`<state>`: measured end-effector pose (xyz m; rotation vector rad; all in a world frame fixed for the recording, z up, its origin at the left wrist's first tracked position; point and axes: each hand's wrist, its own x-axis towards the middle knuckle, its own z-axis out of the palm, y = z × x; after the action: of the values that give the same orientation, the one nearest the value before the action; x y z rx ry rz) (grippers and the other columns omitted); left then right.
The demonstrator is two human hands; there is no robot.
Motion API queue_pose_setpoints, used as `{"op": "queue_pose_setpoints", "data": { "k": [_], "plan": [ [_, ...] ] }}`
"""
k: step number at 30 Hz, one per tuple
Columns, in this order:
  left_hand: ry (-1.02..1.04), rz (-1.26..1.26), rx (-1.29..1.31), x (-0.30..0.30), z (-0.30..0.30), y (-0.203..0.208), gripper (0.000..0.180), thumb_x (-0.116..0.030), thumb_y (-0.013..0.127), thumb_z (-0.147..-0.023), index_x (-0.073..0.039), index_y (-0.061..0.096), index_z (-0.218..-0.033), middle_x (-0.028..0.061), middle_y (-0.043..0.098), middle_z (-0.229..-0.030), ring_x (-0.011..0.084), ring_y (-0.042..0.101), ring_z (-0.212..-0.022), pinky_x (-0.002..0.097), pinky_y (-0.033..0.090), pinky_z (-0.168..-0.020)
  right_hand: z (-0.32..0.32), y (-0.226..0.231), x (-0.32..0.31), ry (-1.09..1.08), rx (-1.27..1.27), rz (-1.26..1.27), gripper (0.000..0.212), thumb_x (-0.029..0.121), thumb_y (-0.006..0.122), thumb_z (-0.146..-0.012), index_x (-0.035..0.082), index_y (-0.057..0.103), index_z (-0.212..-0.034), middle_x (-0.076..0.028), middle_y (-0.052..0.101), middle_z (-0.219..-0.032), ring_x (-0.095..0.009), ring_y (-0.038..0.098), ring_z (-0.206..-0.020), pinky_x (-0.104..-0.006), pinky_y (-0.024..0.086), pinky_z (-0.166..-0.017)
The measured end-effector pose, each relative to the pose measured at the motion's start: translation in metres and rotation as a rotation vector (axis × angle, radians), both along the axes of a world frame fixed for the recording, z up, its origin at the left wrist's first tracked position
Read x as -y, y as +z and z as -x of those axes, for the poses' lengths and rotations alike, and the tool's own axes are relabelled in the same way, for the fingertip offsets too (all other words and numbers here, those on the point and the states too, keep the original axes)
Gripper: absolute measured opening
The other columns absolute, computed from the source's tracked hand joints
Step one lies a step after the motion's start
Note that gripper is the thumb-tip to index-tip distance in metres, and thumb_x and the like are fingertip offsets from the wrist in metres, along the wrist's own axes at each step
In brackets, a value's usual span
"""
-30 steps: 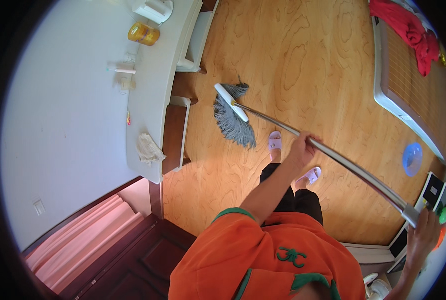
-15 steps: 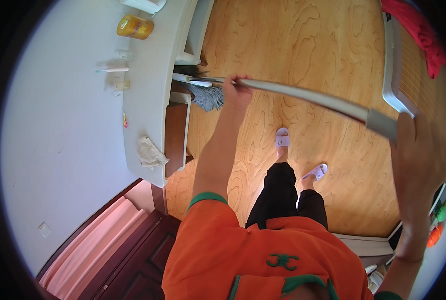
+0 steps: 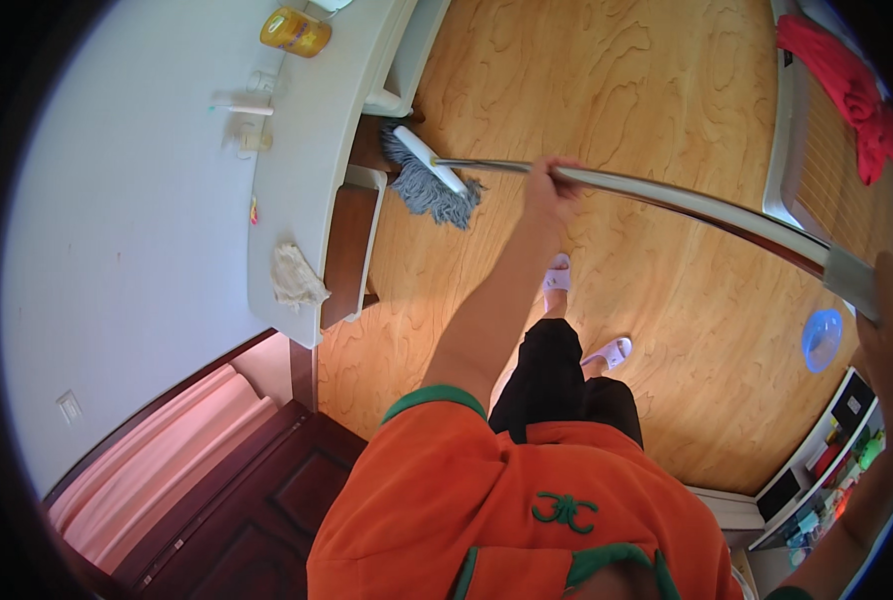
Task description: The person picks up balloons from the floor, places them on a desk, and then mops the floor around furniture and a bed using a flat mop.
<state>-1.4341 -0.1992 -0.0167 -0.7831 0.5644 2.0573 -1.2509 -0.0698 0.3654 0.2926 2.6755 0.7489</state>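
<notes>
- One mop pole (image 3: 687, 198): left hand (image 3: 552, 190) wrapped around its shaft, right hand (image 3: 889, 320) closed on its end.
- Mop head (image 3: 429, 190) rests on the floor (image 3: 587, 90), by the front edge of the desk (image 3: 317, 140).
- Mopping seems under way; how much remains cannot be told.

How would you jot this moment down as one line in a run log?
left hand: gripping mop pole partway along | right hand: holding pole's grey end | mop head: on floor beside desk
</notes>
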Motion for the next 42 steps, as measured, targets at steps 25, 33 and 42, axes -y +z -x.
{"op": "queue_pose_setpoints", "data": {
  "k": [25, 33, 42],
  "plan": [
    [-0.349, 0.663, 0.118, 0.190, -0.238, -0.211, 0.005, -0.005, 0.047, -0.073, -0.003, 0.044, -0.070, 0.0107, 0.051, -0.064, 0.0229, 0.055, -0.062, 0.0373, 0.051, -0.062, -0.303, -0.337, 0.074, -0.515, 0.014, 0.610, 0.027, 0.014, 0.069, -0.054, 0.008, 0.048, -0.070, -0.009, 0.049, -0.064, -0.023, 0.052, -0.059, -0.0346, 0.043, -0.052],
    [-0.381, 0.742, 0.068, 0.275, -0.129, -0.276, 0.010, -0.007, 0.044, -0.074, -0.001, 0.043, -0.065, 0.0123, 0.048, -0.061, 0.0248, 0.052, -0.059, 0.0422, 0.050, -0.061, -0.231, -0.451, 0.156, -0.651, 0.021, 0.769, 0.017, 0.013, 0.063, -0.062, 0.006, 0.049, -0.070, -0.011, 0.051, -0.062, -0.027, 0.054, -0.057, -0.0376, 0.044, -0.050],
    [-0.598, 0.918, -0.049, 0.306, -0.088, -0.326, 0.010, -0.006, 0.045, -0.074, 0.001, 0.043, -0.067, 0.0123, 0.046, -0.063, 0.0259, 0.053, -0.059, 0.0420, 0.050, -0.060, -0.240, -0.545, 0.253, -1.017, 0.151, 1.008, 0.028, 0.021, 0.069, -0.061, 0.005, 0.048, -0.072, -0.014, 0.053, -0.067, -0.030, 0.055, -0.064, -0.0406, 0.043, -0.053]
  ]
}}
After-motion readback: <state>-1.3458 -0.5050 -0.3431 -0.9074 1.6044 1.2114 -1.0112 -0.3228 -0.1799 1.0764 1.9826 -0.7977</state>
